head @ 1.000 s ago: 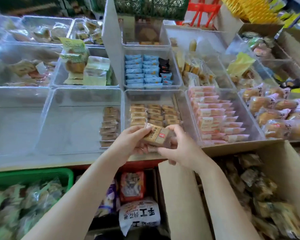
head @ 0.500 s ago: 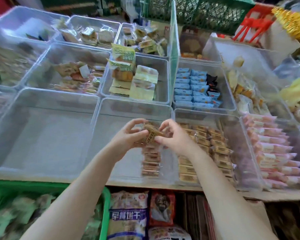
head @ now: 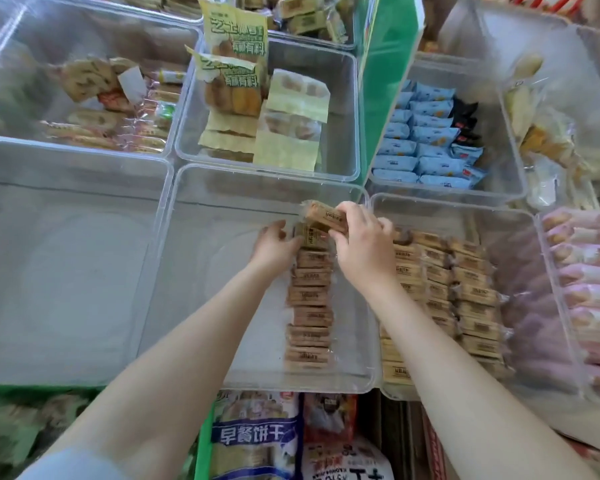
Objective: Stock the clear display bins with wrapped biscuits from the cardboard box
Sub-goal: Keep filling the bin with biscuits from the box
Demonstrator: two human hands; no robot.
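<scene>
- Both hands have dropped down into the clear bin [head: 201, 271] since half a second ago, when they held the biscuits up above it.
- My left hand [head: 274, 245] presses its curled fingers against the far end of the biscuit row [head: 309, 299], steadying the last pack set there.
- My right hand [head: 361, 244] is clamped on a wrapped biscuit [head: 326, 214], tilted just above that far end and about to go down.
- So far one single row runs near to far along the right side of this bin; everything left of it is bare floor.
- Right of it, the neighbouring bin [head: 516, 237] already holds several rows, so I judge the job well short of done.
</scene>
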